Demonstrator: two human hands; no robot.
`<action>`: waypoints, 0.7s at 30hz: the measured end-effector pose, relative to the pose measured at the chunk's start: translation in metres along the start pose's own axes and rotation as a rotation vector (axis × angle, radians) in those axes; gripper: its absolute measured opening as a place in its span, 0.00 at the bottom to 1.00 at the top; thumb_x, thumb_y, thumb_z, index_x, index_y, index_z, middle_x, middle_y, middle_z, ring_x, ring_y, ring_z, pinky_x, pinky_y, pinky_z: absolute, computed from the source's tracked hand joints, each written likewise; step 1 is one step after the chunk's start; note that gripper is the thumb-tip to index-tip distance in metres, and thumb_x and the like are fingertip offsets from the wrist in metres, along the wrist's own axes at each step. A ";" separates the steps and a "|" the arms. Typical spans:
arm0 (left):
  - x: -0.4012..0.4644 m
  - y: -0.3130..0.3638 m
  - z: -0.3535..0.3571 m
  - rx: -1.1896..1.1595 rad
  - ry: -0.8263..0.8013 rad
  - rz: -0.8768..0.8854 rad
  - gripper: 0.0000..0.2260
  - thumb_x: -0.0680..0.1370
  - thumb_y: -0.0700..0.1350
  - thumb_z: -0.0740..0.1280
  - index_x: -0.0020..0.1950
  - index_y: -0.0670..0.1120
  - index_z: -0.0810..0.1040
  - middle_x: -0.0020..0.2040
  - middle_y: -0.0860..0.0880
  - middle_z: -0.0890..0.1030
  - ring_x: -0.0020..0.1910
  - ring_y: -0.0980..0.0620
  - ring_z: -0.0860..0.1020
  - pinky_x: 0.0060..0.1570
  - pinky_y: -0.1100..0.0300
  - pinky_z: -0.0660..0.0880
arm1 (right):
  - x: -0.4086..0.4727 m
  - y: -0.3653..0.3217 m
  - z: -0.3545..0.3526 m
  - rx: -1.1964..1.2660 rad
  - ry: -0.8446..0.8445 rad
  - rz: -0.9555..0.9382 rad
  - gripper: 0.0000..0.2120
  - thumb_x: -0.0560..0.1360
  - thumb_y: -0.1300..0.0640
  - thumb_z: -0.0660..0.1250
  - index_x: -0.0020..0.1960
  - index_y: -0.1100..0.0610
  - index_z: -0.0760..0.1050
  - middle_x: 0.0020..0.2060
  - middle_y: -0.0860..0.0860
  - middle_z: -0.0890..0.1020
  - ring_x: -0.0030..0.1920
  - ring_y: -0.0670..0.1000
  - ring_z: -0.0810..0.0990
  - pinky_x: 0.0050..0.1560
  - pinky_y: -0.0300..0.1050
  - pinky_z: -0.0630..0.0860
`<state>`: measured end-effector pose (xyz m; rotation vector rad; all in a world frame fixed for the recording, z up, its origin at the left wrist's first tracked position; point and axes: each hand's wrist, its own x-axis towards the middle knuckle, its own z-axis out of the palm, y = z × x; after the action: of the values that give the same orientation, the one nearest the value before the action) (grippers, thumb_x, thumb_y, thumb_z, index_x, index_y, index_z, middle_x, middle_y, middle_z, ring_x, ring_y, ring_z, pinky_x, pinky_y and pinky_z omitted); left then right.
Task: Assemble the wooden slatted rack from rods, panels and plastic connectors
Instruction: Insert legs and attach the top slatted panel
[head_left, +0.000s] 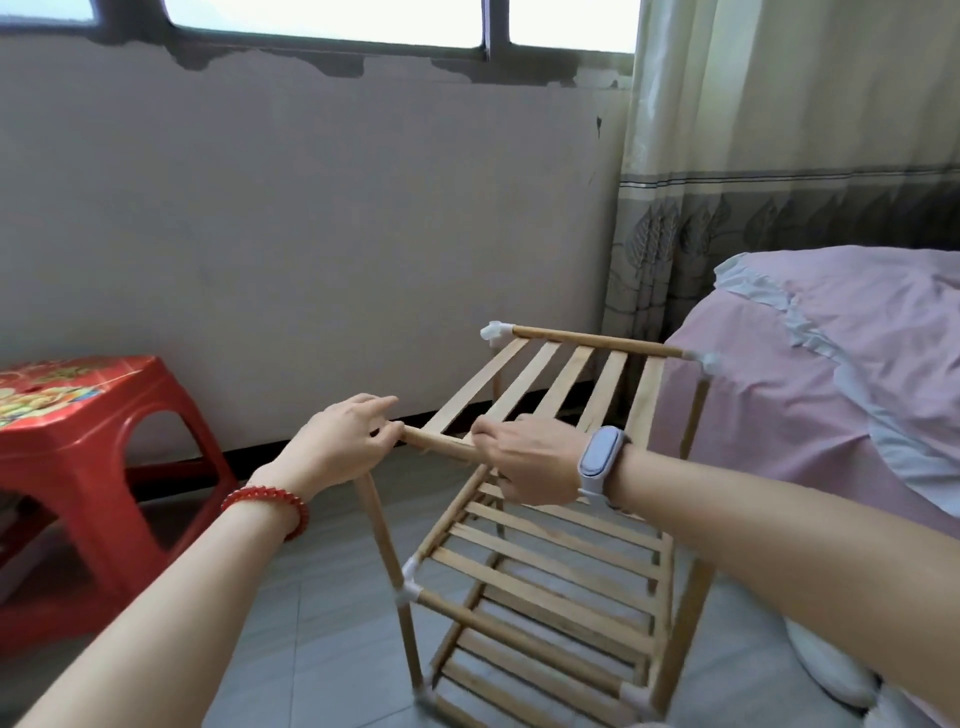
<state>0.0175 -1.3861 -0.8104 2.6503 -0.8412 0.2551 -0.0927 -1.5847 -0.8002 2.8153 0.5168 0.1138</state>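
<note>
**Top panel going on**

The rack (545, 525) stands on the floor between stool (78, 441) and bed (831, 389), its top panel (550, 387) tilted. To seat it well, the near rod (441, 445) should probably be lined up over both posts and pressed down evenly. The left hand (343, 441) pinches the rod's left end; the right hand (524, 460) grips it, fingers curled.

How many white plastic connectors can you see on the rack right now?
5: top far-left corner, top far-right corner, middle near-left, bottom near-left, bottom near-right. The hands and slats may hide others.
</note>
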 end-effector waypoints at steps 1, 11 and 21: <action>-0.008 0.002 -0.003 -0.160 -0.016 0.018 0.14 0.80 0.49 0.60 0.64 0.53 0.74 0.64 0.54 0.75 0.61 0.51 0.73 0.60 0.60 0.69 | -0.008 0.007 0.002 -0.018 0.010 -0.023 0.13 0.76 0.60 0.57 0.58 0.63 0.69 0.55 0.54 0.70 0.36 0.52 0.71 0.36 0.44 0.66; -0.041 0.045 0.026 -0.890 0.222 -0.228 0.09 0.80 0.43 0.59 0.41 0.45 0.72 0.41 0.46 0.74 0.34 0.52 0.73 0.24 0.70 0.68 | -0.028 0.010 0.020 0.115 0.262 0.055 0.18 0.75 0.48 0.60 0.63 0.54 0.68 0.60 0.50 0.70 0.56 0.49 0.69 0.56 0.45 0.69; -0.034 0.038 0.028 -1.011 0.284 -0.392 0.10 0.80 0.47 0.58 0.44 0.44 0.75 0.42 0.47 0.78 0.30 0.53 0.72 0.23 0.68 0.68 | 0.037 -0.027 0.013 0.234 0.228 0.070 0.07 0.77 0.54 0.59 0.51 0.56 0.72 0.47 0.51 0.78 0.56 0.50 0.71 0.53 0.48 0.70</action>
<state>-0.0306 -1.4079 -0.8350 1.7055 -0.2208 0.0629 -0.0656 -1.5503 -0.8197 3.0690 0.5101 0.4186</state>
